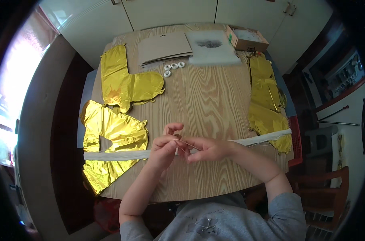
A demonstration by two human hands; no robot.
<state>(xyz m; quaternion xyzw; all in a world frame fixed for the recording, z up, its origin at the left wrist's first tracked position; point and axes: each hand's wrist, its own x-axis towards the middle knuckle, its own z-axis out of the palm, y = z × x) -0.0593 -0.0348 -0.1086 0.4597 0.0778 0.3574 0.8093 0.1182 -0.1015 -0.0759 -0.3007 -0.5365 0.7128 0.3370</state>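
The left hand (163,148) has its thumb and index finger pressed together, and between their tips it pinches a thin pale thread (185,143). Its other fingers are bent, with one of them raised away from the pinch. The thread goes from there toward the right hand (209,148), which is just beside, with its fingers curled and pointing to the left. Whether these right fingers also pinch the thread, I cannot tell, because the hands partly hide it.

Both hands are above the front part of a light, wood-patterned table (208,96). Behind and under them, a long flat bundle of white threads (118,155) runs across the table from left to right. Its left part lies over a shiny gold foil balloon, flat and without air (128,130); its right part lies across the lower end of the gold foil pieces (266,114) at the right edge.

Farther away, another flat gold foil balloon (115,78) lies at the upper left. Near the middle there are four small white rings (174,66), then a stack of grey-brown cardboard sheets (164,47), a translucent plastic packet with dark print (214,50), and an open brown cardboard box (246,43) in the far right corner.
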